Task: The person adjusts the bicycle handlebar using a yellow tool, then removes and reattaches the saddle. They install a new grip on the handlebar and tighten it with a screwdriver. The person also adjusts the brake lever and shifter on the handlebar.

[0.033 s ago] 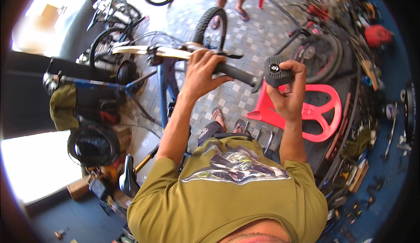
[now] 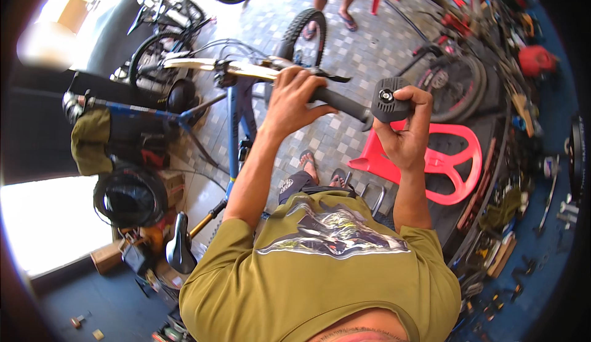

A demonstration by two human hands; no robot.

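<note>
Two hands: left hand (image 2: 295, 102) curled over black cylindrical handlebar grip (image 2: 342, 104), thumb loose; grip's long axis runs rightward toward right hand (image 2: 407, 130), pinching black slotted block (image 2: 389, 102) just beside its outer end.

This looks like a bicycle workshop: a blue bike (image 2: 233, 127), a separate wheel (image 2: 475, 90) and spanners (image 2: 567, 211) show it.

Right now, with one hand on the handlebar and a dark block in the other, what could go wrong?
The dark block might slip, since only the right hand holds it, and perhaps hit the red chair seen below. It might also knock the grip, whose end looks close, though the gap is hard to judge. The handlebar could swing: only the left hand is seen on it.
</note>
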